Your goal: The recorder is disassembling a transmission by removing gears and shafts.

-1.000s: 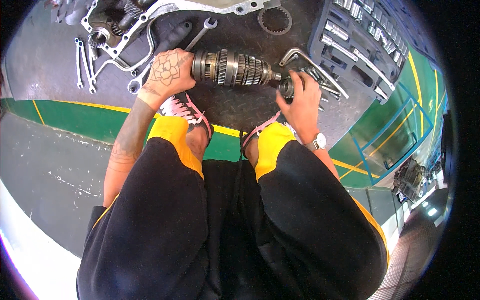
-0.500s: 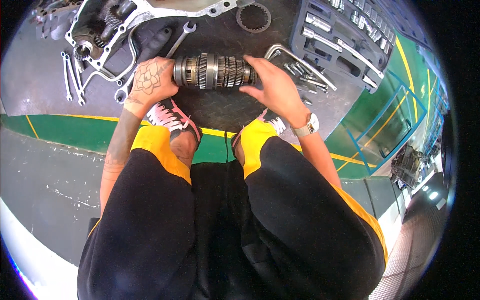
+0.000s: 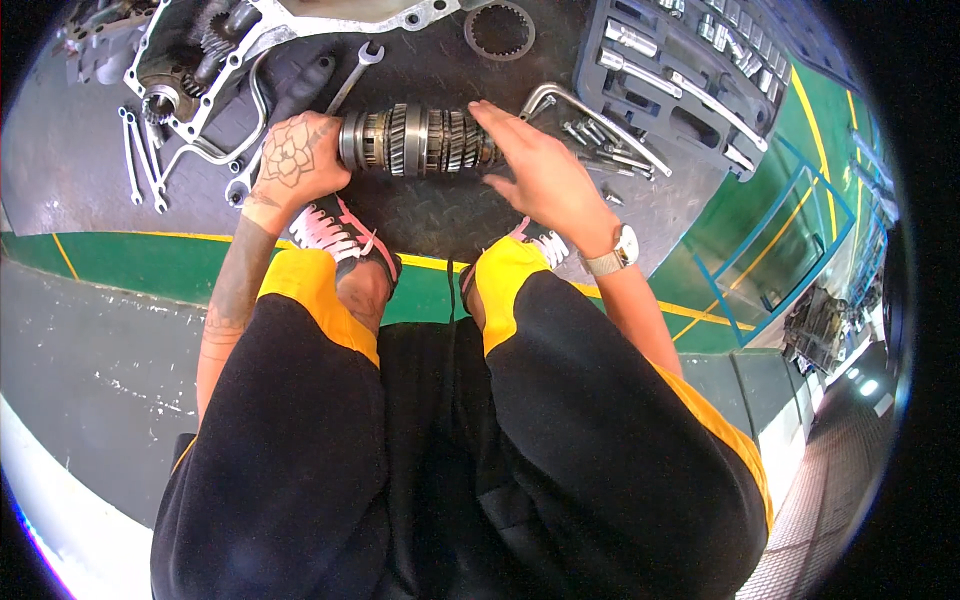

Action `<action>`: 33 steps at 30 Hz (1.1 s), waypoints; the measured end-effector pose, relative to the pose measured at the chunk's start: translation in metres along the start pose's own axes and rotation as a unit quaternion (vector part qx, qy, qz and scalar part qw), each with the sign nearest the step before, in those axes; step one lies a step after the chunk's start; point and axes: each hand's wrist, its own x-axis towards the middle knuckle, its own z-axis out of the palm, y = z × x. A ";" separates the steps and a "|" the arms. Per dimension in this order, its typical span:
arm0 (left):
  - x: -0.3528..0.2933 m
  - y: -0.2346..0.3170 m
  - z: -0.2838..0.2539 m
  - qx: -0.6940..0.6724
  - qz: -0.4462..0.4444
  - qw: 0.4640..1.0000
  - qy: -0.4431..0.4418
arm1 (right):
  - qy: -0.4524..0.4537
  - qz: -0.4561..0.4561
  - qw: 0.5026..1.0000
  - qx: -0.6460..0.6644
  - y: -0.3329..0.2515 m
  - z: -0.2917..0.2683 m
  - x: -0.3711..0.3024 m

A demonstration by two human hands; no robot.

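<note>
A metal gear shaft (image 3: pixel 412 138) with several toothed gears lies crosswise in front of my feet. My left hand (image 3: pixel 300 160) is wrapped round its left end; the fingertips are hidden behind the shaft. At the other end is my right hand (image 3: pixel 545 175), its fingers stretched out and the thumb apart. Those fingers overlap the shaft's right end and partly cover it. Whether they press on it, I cannot tell.
Beyond my left hand lie a gearbox housing (image 3: pixel 268 22) and several wrenches (image 3: pixel 360 72). A toothed ring (image 3: pixel 500 31) rests farther back. To the right are a bent metal bar (image 3: pixel 607 115), small bolts (image 3: pixel 610 150) and a grey socket case (image 3: pixel 650 112). My shoes (image 3: pixel 335 232) stand close to the shaft.
My right hand has slid a little to the left, farther over the shaft's right end. My left hand keeps its hold, and the shaft stays in about the same place.
</note>
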 end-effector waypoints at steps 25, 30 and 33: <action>0.003 0.000 0.001 0.006 -0.005 1.000 0.005 | -0.030 0.071 0.979 0.190 0.018 -0.005 0.002; 0.004 0.001 -0.003 0.027 -0.005 1.000 -0.010 | -0.028 0.028 0.991 0.126 0.009 -0.004 0.007; 0.003 0.000 0.000 0.019 0.004 1.000 0.001 | -0.001 -0.008 0.997 0.073 0.010 0.005 0.008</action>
